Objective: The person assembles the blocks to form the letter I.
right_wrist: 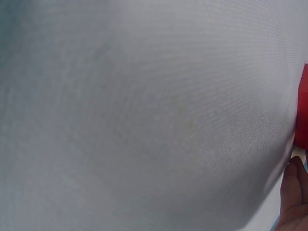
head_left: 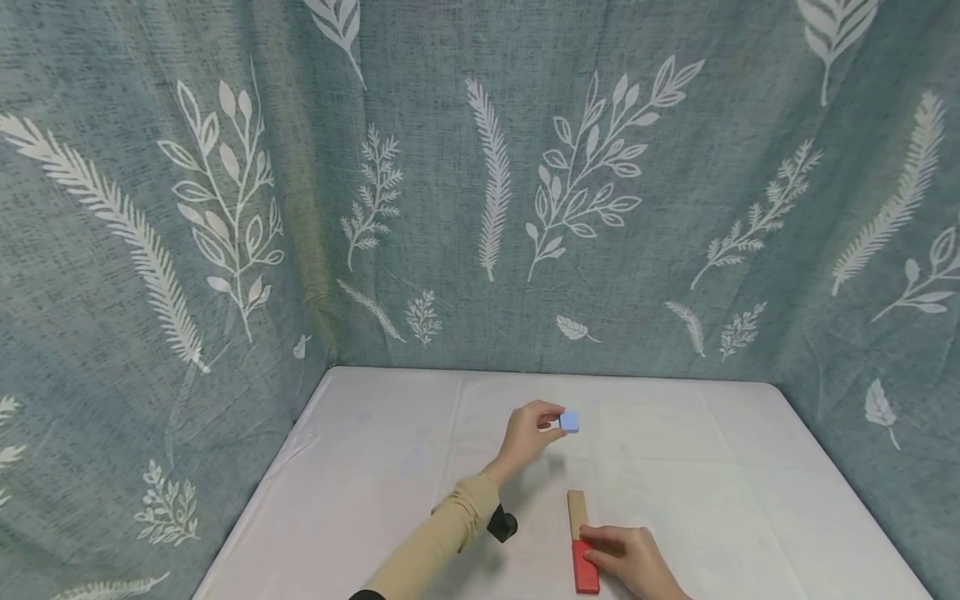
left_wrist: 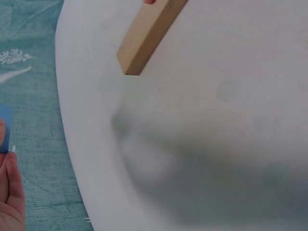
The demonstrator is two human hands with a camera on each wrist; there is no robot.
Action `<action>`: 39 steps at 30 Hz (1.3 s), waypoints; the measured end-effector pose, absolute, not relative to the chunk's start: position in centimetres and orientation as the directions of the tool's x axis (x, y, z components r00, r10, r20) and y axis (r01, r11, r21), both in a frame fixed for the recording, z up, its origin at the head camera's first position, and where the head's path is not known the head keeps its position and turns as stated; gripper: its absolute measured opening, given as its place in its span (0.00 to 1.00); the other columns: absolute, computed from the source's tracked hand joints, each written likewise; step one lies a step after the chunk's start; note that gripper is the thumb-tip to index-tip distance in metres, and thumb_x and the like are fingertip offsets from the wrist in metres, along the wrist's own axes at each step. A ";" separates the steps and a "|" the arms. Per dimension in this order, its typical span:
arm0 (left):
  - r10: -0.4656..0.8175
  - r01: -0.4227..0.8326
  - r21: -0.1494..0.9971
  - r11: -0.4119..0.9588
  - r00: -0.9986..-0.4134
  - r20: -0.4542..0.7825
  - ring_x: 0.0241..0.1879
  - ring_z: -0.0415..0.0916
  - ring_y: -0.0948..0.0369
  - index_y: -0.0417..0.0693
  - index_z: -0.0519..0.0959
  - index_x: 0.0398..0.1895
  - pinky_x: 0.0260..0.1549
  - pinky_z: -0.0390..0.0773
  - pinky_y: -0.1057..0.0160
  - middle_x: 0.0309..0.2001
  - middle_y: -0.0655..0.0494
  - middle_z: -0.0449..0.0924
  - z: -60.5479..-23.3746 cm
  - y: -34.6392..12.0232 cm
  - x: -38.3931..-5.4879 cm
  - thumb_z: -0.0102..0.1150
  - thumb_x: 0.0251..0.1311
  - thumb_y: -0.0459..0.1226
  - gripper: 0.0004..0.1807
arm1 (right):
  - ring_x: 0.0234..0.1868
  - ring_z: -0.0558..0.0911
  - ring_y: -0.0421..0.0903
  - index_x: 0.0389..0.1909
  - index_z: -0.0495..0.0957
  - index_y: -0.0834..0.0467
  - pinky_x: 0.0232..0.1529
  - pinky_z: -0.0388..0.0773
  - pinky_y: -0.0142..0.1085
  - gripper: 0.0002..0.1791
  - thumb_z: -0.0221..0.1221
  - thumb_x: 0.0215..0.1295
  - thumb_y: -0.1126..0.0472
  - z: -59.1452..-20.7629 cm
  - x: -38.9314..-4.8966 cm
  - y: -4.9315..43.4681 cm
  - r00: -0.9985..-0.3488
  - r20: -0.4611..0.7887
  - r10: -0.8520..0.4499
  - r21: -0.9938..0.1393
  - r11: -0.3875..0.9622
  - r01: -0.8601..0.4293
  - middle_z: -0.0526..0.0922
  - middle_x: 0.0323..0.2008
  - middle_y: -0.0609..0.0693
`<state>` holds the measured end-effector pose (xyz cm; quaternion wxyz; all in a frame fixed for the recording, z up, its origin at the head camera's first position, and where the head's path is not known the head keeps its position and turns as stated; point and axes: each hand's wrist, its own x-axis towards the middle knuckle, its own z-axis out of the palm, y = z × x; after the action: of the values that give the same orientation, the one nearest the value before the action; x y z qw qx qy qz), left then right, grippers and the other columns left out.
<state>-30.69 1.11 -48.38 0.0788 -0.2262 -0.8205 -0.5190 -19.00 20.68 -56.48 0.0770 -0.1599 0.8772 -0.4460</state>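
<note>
My left hand (head_left: 527, 431) pinches a small light-blue block (head_left: 569, 422) by its left side, held up over the far part of the table. The same blue block (left_wrist: 5, 126) shows at the left edge of the left wrist view, between thumb and fingers. Nearer to me, a plain wooden block (head_left: 577, 512) and a red block (head_left: 585, 568) lie end to end in one line. My right hand (head_left: 632, 557) holds the red block from its right side, fingertips close to where red meets wood. In the right wrist view, the red block (right_wrist: 302, 110) is cut off beside the fingers.
A white cloth covers the table (head_left: 690, 467). Blue-green curtains (head_left: 450, 208) with white leaf prints stand behind it and along both sides. A black wrist camera (head_left: 502, 525) sits on the left forearm, below a tan sleeve (head_left: 442, 533).
</note>
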 end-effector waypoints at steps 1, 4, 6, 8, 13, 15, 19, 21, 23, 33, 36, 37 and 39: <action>0.286 0.451 0.818 0.358 -0.887 0.363 0.44 0.82 0.49 0.32 0.80 0.45 0.43 0.84 0.67 0.44 0.40 0.82 -48.6 1.1 -30.7 0.66 0.51 0.27 0.16 | 0.49 0.84 0.52 0.47 0.83 0.61 0.46 0.83 0.39 0.20 0.67 0.54 0.56 -56.5 -19.0 20.7 -0.937 0.005 -0.350 -0.807 0.552 -0.210 0.85 0.46 0.55; 0.279 0.454 0.817 0.356 -0.886 0.371 0.44 0.82 0.48 0.31 0.80 0.44 0.42 0.84 0.64 0.44 0.39 0.82 -49.1 1.2 -30.6 0.66 0.50 0.27 0.16 | 0.49 0.84 0.50 0.47 0.83 0.61 0.46 0.83 0.39 0.20 0.67 0.54 0.56 -56.5 -19.0 20.7 -0.937 0.011 -0.350 -0.802 0.556 -0.217 0.85 0.46 0.55; 0.272 0.449 0.817 0.363 -0.889 0.368 0.44 0.82 0.49 0.31 0.80 0.44 0.43 0.84 0.62 0.44 0.39 0.82 -49.5 1.2 -30.6 0.66 0.50 0.27 0.16 | 0.49 0.84 0.47 0.47 0.83 0.60 0.46 0.83 0.39 0.19 0.67 0.55 0.56 -56.5 -19.0 20.7 -0.936 0.020 -0.351 -0.800 0.556 -0.225 0.85 0.46 0.55; 0.267 0.443 0.818 0.367 -0.893 0.363 0.44 0.82 0.49 0.31 0.80 0.44 0.43 0.84 0.61 0.44 0.39 0.82 -49.8 1.3 -30.5 0.66 0.51 0.27 0.16 | 0.48 0.84 0.44 0.47 0.83 0.60 0.47 0.83 0.39 0.19 0.66 0.55 0.56 -56.6 -19.1 20.7 -0.936 0.024 -0.352 -0.800 0.555 -0.229 0.85 0.46 0.54; 0.260 0.426 0.824 0.372 -0.901 0.348 0.44 0.82 0.48 0.30 0.80 0.44 0.42 0.84 0.64 0.44 0.39 0.82 -50.5 1.6 -30.3 0.66 0.50 0.26 0.16 | 0.48 0.83 0.39 0.46 0.83 0.60 0.47 0.83 0.38 0.19 0.66 0.55 0.56 -56.5 -19.0 20.8 -0.936 0.032 -0.350 -0.799 0.554 -0.234 0.86 0.46 0.54; 0.257 0.422 0.826 0.374 -0.903 0.345 0.43 0.82 0.48 0.30 0.80 0.43 0.42 0.84 0.65 0.44 0.39 0.82 -50.7 1.6 -30.2 0.66 0.49 0.26 0.16 | 0.48 0.83 0.40 0.46 0.83 0.60 0.47 0.83 0.37 0.19 0.67 0.55 0.56 -56.5 -19.0 20.8 -0.936 0.041 -0.351 -0.796 0.554 -0.243 0.86 0.45 0.54; 0.252 0.410 0.834 0.369 -0.908 0.335 0.44 0.83 0.49 0.30 0.80 0.43 0.43 0.84 0.64 0.43 0.39 0.83 -51.3 1.8 -30.2 0.66 0.49 0.25 0.15 | 0.48 0.84 0.43 0.46 0.83 0.60 0.46 0.83 0.38 0.19 0.66 0.55 0.55 -56.4 -18.9 20.8 -0.934 0.050 -0.353 -0.797 0.550 -0.250 0.86 0.45 0.54; 0.249 0.404 0.838 0.366 -0.911 0.330 0.44 0.82 0.49 0.30 0.80 0.43 0.43 0.84 0.63 0.44 0.39 0.83 -51.5 1.8 -30.1 0.66 0.49 0.25 0.15 | 0.49 0.84 0.44 0.46 0.83 0.60 0.47 0.83 0.38 0.19 0.66 0.55 0.55 -56.4 -18.9 20.8 -0.935 0.041 -0.351 -0.800 0.550 -0.241 0.86 0.45 0.54; 0.246 0.404 0.840 0.362 -0.911 0.331 0.44 0.83 0.48 0.30 0.80 0.43 0.43 0.84 0.62 0.43 0.39 0.82 -51.7 1.9 -30.1 0.66 0.49 0.25 0.15 | 0.49 0.84 0.45 0.46 0.83 0.60 0.47 0.83 0.39 0.19 0.66 0.55 0.55 -56.4 -18.9 20.8 -0.937 0.027 -0.349 -0.804 0.549 -0.228 0.86 0.45 0.54; 0.252 0.397 0.838 0.375 -0.913 0.320 0.42 0.83 0.49 0.31 0.81 0.42 0.41 0.84 0.64 0.42 0.39 0.83 -52.7 2.3 -29.8 0.66 0.48 0.25 0.15 | 0.48 0.84 0.43 0.46 0.83 0.61 0.47 0.83 0.39 0.19 0.66 0.55 0.56 -56.4 -18.9 20.7 -0.937 0.029 -0.349 -0.804 0.549 -0.229 0.86 0.45 0.54; 0.260 0.406 0.829 0.384 -0.909 0.325 0.41 0.83 0.49 0.31 0.81 0.41 0.39 0.84 0.65 0.41 0.40 0.83 -53.0 2.4 -29.7 0.67 0.48 0.25 0.14 | 0.48 0.84 0.41 0.46 0.83 0.61 0.46 0.83 0.38 0.19 0.66 0.55 0.56 -56.4 -18.9 20.8 -0.935 0.049 -0.352 -0.803 0.543 -0.247 0.86 0.45 0.55; 0.262 0.403 0.828 0.389 -0.911 0.320 0.41 0.83 0.50 0.32 0.81 0.41 0.39 0.84 0.66 0.41 0.40 0.83 -53.1 2.4 -29.7 0.67 0.48 0.25 0.14 | 0.48 0.84 0.41 0.46 0.83 0.61 0.46 0.83 0.38 0.19 0.66 0.55 0.56 -56.4 -18.8 20.7 -0.934 0.054 -0.353 -0.801 0.543 -0.252 0.86 0.45 0.55; 0.266 0.400 0.828 0.393 -0.911 0.314 0.41 0.83 0.50 0.32 0.81 0.41 0.39 0.84 0.65 0.41 0.41 0.83 -53.2 2.5 -29.6 0.67 0.48 0.25 0.14 | 0.48 0.84 0.40 0.46 0.83 0.60 0.46 0.83 0.38 0.18 0.67 0.55 0.56 -56.3 -18.8 20.7 -0.933 0.059 -0.354 -0.798 0.545 -0.257 0.86 0.45 0.54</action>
<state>-29.57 2.50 -53.24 0.0652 -0.2000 -0.8322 -0.5131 -18.84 20.73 -56.33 0.0547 -0.1740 0.8774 -0.4438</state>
